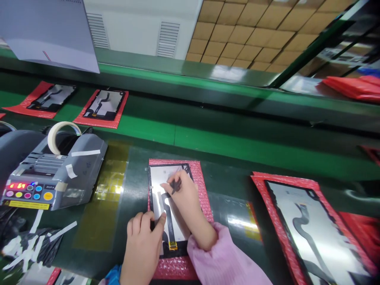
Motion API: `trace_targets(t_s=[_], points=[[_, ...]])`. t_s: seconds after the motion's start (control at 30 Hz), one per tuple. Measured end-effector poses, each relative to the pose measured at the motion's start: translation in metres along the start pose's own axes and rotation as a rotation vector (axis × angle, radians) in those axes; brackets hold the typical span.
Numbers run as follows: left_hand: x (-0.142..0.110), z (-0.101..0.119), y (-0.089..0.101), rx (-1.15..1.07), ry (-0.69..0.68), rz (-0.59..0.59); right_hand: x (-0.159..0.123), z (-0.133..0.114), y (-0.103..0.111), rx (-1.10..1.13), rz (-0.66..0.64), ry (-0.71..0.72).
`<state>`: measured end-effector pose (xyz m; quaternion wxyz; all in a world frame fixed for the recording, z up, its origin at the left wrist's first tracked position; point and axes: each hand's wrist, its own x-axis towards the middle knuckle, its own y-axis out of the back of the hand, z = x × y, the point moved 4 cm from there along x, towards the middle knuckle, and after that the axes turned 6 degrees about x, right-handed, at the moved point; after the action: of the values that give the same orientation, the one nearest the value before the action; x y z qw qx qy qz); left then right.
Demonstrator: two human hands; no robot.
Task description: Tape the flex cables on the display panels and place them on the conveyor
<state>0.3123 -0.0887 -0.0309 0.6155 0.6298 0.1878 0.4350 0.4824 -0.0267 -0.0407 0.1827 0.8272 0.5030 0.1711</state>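
In front of me a display panel [183, 221], silvery backed with a black border, lies on a pink bubble-wrap sheet [204, 186]. A dark flex cable [169, 215] runs along its back to a gold connector [172, 245]. My left hand [144, 241] rests over the panel's left edge, fingers bent and thumb apart, the thumb tip beside the cable. Over the panel's upper part, my right hand [185, 192] is closed in a pinch. Something small and dark shows at its fingers, too unclear to name.
Left stands a grey tape dispenser [80, 170] with a tape roll [53, 138] on top; cut strips [63, 231] lie near it. Another panel [314, 225] on red wrap is at right. Two more panels [103, 103] [55, 97] lie on the green belt [190, 136] behind.
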Motion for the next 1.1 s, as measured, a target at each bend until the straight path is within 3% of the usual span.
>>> trace_targets(t_s=[0.1, 0.17, 0.27, 0.43, 0.6, 0.77, 0.97, 1.1], points=[[-0.004, -0.003, -0.001, 0.047, 0.032, 0.018, 0.012, 0.007, 0.029, -0.07, 0.129, -0.05], [-0.007, -0.002, -0.002, 0.092, -0.025, 0.026, 0.006, 0.018, 0.054, -0.187, 0.201, -0.155], [-0.01, -0.001, -0.004, 0.131, -0.119, 0.033, -0.016, 0.033, 0.075, -0.223, 0.152, -0.315], [-0.001, -0.009, -0.004, 0.116, -0.125, -0.01, -0.032, 0.035, 0.067, -0.084, 0.015, -0.383], [0.026, -0.02, -0.002, 0.115, 0.003, -0.068, -0.027, 0.031, 0.059, -0.081, -0.006, -0.345], [0.041, -0.011, -0.009, 0.233, -0.019, -0.088, -0.027, 0.032, 0.058, -0.076, -0.015, -0.296], [0.052, -0.02, -0.021, 0.162, -0.006, -0.071, -0.03, 0.037, 0.056, -0.007, 0.022, -0.27], [0.053, -0.037, -0.017, 0.095, 0.024, 0.044, -0.004, 0.03, 0.062, 0.22, 0.165, -0.071]])
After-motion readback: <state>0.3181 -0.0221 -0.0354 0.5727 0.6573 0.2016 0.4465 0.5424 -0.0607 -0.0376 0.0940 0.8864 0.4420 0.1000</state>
